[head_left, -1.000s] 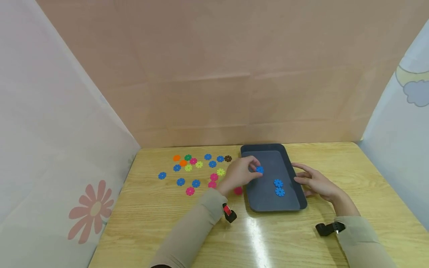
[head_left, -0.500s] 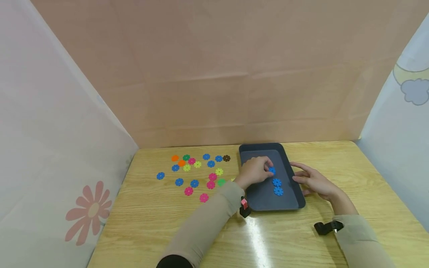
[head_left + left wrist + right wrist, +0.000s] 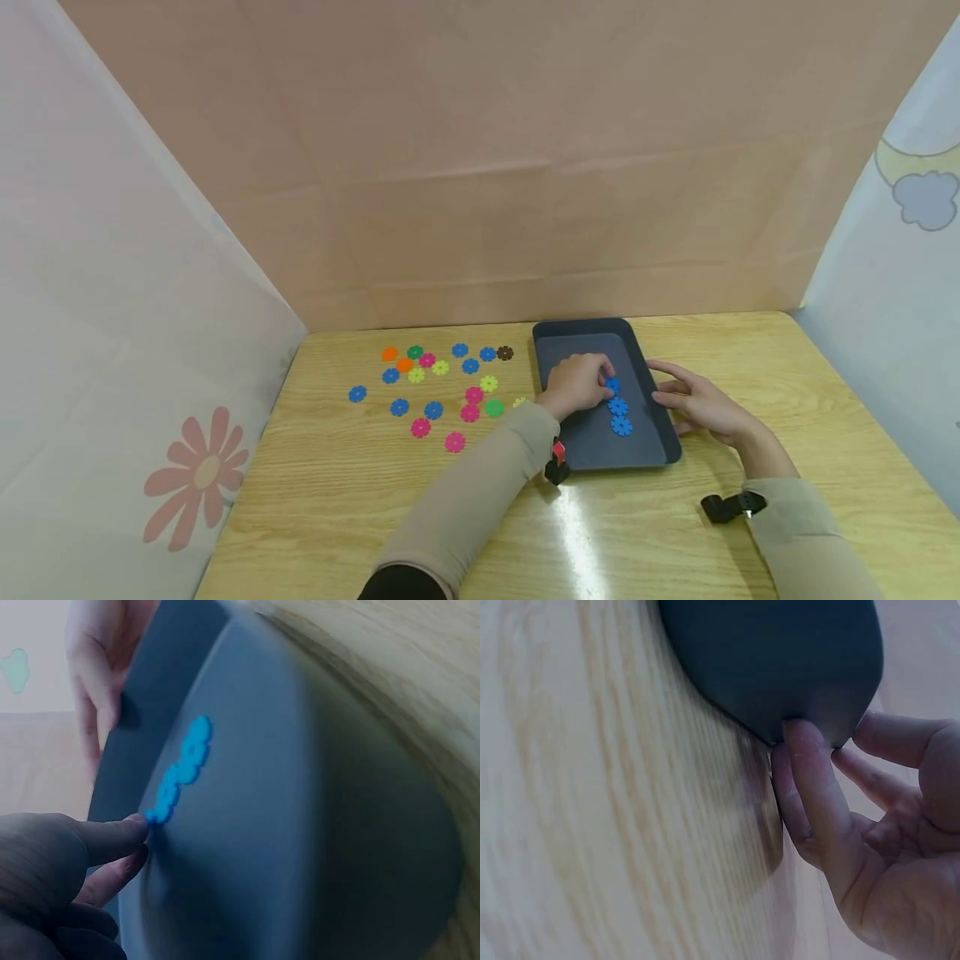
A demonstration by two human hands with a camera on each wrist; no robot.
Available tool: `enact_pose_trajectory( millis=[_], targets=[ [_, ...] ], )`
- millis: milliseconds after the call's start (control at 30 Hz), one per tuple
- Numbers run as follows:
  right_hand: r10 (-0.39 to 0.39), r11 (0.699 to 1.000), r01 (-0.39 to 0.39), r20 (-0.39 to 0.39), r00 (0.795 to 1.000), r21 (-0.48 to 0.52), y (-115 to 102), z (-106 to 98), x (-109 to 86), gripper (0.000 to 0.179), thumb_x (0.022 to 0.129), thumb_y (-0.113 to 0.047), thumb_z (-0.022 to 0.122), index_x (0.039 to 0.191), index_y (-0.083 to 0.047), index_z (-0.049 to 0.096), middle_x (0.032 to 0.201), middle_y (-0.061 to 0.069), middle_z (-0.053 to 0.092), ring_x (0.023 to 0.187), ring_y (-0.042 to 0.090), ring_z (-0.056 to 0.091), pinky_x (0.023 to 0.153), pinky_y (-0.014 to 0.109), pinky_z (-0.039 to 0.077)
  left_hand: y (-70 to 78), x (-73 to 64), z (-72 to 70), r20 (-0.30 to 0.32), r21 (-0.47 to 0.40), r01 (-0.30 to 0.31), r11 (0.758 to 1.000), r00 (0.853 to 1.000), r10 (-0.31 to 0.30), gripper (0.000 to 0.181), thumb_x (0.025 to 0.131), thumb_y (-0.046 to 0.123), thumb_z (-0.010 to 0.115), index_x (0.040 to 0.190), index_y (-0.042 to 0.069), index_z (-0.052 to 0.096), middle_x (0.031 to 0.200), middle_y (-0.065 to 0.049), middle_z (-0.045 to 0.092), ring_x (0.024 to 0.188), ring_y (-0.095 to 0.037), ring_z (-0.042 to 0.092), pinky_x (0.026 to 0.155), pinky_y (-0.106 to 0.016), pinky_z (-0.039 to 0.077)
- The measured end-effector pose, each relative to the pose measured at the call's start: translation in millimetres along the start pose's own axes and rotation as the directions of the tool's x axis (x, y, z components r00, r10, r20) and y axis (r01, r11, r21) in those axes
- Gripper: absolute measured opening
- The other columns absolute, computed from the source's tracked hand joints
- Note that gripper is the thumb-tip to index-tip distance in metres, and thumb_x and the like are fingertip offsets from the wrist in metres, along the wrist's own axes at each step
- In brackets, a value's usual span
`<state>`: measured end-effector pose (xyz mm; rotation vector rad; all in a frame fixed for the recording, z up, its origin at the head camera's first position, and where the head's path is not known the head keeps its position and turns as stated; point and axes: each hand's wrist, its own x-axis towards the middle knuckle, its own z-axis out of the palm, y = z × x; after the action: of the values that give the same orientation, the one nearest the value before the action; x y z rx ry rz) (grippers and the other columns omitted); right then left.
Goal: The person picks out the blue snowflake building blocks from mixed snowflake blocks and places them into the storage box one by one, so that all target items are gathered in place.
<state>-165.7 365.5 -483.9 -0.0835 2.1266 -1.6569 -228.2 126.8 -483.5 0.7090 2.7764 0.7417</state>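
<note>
A dark grey rectangular tray (image 3: pixel 592 450) lies on the wooden table. Over its middle my left hand (image 3: pixel 576 383) pinches a blue notched plastic disc (image 3: pixel 612 386) between thumb and fingertips. Directly in front of that disc two more blue discs, a middle one (image 3: pixel 618 406) and a near one (image 3: pixel 621 426), lie flat in line on the tray floor. In the left wrist view the held disc (image 3: pixel 157 815) is at the end of this row, partly covered by the thumb. My right hand (image 3: pixel 701 406) touches the tray's right wall with loosely spread fingers; the right wrist view shows its fingertips at the rim.
Left of the tray, loose discs are scattered: several blue ones (image 3: pixel 433 410), pink ones (image 3: pixel 455 442), yellow ones (image 3: pixel 489 383), orange ones (image 3: pixel 389 354), green ones (image 3: pixel 493 408) and one brown disc (image 3: pixel 505 353). A covered partition (image 3: pixel 450 300) stands along the table's back.
My left hand has carried the blue disc rightward and down to the back end of the blue row. My right hand has stayed at the tray's wall.
</note>
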Motion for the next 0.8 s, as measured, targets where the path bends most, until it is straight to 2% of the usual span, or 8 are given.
enact_pose_trajectory(
  millis=[267, 367, 600, 800],
  targets=[
    [-0.002, 1.0, 0.002, -0.002, 1.0, -0.015, 0, 0, -0.3, 0.075, 0.108, -0.02, 0.058, 0.167, -0.01, 0.013, 0.153, 0.044, 0.025, 0.113, 0.041, 0.065, 0.076, 0.052, 0.061, -0.1, -0.1, 2.5, -0.026, 0.053, -0.011, 0.999, 1.0, 0.012, 0.023, 0.089, 0.035, 0.084, 0.107, 0.028, 0.072, 0.094, 0.014, 0.063, 0.081, -0.005, 0.056, 0.069, -0.027, 0.048],
    [-0.005, 1.0, 0.005, -0.002, 1.0, -0.023, 0, 0, -0.3, 0.075, 0.108, -0.02, 0.058, 0.167, -0.01, 0.013, 0.153, 0.045, 0.025, 0.115, 0.042, 0.063, 0.076, 0.052, 0.061, 0.5, -1.0, 1.1, -0.043, 0.064, -0.02, 0.998, 0.999, 0.023, 0.022, 0.09, 0.036, 0.084, 0.107, 0.028, 0.072, 0.093, 0.014, 0.061, 0.08, -0.005, 0.055, 0.068, -0.028, 0.048],
    [-0.014, 1.0, 0.014, 0.002, 1.0, -0.015, 1, 0, -1.0, 0.074, 0.108, -0.02, 0.058, 0.167, -0.009, 0.012, 0.152, 0.045, 0.027, 0.112, 0.04, 0.065, 0.075, 0.052, 0.061, 3.5, -5.7, -7.6, -0.068, 0.067, -0.047, 0.997, 0.996, 0.052, 0.026, 0.092, 0.038, 0.081, 0.114, 0.028, 0.072, 0.094, 0.014, 0.063, 0.076, -0.003, 0.054, 0.065, -0.026, 0.046],
    [-0.016, 1.0, 0.016, 0.004, 1.0, -0.004, 1, 1, -0.8, 0.074, 0.108, -0.019, 0.058, 0.166, -0.008, 0.013, 0.152, 0.045, 0.028, 0.11, 0.04, 0.067, 0.075, 0.052, 0.061, 2.2, -13.5, -15.9, -0.091, 0.065, -0.063, 0.996, 0.993, 0.069, 0.029, 0.092, 0.04, 0.081, 0.117, 0.027, 0.073, 0.105, 0.013, 0.069, 0.085, -0.002, 0.06, 0.071, -0.026, 0.049]
  ],
)
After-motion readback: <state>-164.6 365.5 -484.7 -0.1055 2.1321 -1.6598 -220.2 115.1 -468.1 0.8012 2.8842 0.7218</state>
